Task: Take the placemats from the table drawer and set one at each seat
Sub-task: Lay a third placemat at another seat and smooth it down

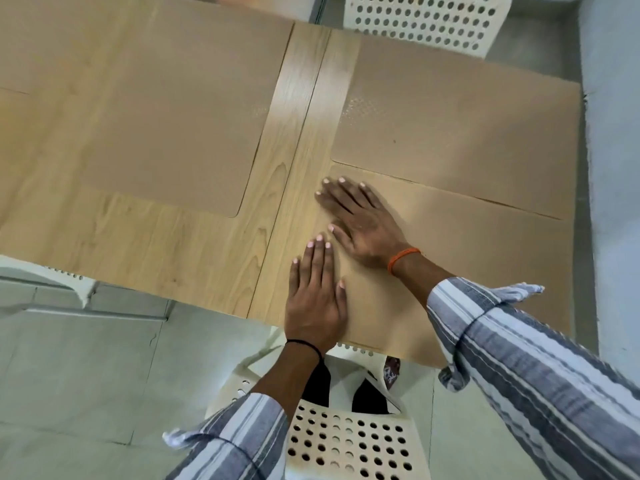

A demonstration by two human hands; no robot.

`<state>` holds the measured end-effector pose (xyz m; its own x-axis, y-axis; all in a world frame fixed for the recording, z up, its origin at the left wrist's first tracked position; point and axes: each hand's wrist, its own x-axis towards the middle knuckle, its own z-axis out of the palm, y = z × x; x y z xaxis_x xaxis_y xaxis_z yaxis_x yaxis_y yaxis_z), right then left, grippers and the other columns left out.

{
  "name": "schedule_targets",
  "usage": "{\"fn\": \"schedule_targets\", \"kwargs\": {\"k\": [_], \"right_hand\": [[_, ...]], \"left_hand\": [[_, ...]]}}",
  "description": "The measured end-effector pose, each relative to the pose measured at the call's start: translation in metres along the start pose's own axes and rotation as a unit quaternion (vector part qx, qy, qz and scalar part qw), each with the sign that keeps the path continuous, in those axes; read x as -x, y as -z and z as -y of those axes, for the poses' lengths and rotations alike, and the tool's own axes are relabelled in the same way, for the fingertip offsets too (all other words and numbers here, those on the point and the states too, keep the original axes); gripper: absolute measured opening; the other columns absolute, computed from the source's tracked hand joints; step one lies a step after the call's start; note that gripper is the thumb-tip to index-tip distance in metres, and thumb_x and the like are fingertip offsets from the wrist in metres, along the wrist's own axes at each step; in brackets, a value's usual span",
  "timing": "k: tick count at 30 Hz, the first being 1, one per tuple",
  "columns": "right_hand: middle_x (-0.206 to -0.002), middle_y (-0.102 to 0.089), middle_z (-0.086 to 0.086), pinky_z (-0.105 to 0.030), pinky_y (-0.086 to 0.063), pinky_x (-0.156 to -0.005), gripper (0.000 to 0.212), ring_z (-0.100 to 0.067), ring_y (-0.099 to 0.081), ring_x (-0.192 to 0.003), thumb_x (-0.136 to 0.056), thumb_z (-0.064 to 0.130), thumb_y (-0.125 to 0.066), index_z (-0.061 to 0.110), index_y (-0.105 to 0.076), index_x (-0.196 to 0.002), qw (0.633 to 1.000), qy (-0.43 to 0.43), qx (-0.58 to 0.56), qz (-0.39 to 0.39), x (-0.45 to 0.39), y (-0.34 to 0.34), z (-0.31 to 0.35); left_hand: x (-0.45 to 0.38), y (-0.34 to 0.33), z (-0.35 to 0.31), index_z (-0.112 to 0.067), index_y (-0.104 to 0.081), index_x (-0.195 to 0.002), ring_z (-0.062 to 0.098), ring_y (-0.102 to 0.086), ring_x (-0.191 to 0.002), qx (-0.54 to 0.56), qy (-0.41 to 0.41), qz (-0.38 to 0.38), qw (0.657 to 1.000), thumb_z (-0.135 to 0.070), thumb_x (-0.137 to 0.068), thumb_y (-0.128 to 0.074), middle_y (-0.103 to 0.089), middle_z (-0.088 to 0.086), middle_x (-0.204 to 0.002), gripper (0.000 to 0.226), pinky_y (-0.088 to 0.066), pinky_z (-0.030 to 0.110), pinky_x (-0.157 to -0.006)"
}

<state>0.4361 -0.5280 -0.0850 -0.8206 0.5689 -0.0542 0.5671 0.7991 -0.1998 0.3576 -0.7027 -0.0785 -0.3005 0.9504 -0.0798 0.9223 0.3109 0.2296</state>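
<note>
Three tan placemats lie on the light wooden table (145, 251). The near right placemat (467, 268) sits at the table's front edge above a white perforated chair (349, 441). My left hand (315, 299) lies flat on its left end, fingers straight. My right hand (360, 223) presses flat on its upper left corner, fingers spread. A second placemat (460, 133) lies just behind it at the far right seat. The third placemat (180, 123) covers the far left side of the table.
Another white perforated chair (426, 22) stands at the far side of the table. A white chair edge (45, 275) shows at the near left. Grey floor tiles (79, 368) lie below, and a pale wall (613, 133) runs along the right.
</note>
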Motion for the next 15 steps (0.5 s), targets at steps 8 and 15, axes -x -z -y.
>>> {"fn": "schedule_targets", "kwargs": {"k": [8,15], "right_hand": [[-0.163,-0.023,0.0,-0.039,-0.021,-0.12,0.058,-0.018,-0.023,-0.149,-0.101,0.038,-0.032,0.02,-0.025,-0.155,0.998,-0.05,-0.011,-0.024,-0.005,0.004,0.011],[-0.154,-0.04,-0.009,-0.043,-0.03,-0.116,0.05,-0.025,-0.036,-0.143,-0.1,0.03,-0.039,0.009,-0.045,-0.145,0.978,-0.158,-0.116,-0.07,0.004,0.01,0.03]], "left_hand": [[0.001,0.0,0.0,-0.009,-0.014,-0.155,0.018,-0.004,-0.151,0.008,0.005,-0.004,1.0,-0.034,-0.099,-0.032,-0.007,0.006,-0.164,0.064,-0.014,0.043,-0.121],[0.001,-0.002,0.001,-0.01,-0.015,-0.155,0.017,-0.003,-0.151,0.022,-0.001,-0.01,1.0,-0.034,-0.099,-0.032,-0.006,0.006,-0.164,0.064,-0.011,0.043,-0.122]]}}
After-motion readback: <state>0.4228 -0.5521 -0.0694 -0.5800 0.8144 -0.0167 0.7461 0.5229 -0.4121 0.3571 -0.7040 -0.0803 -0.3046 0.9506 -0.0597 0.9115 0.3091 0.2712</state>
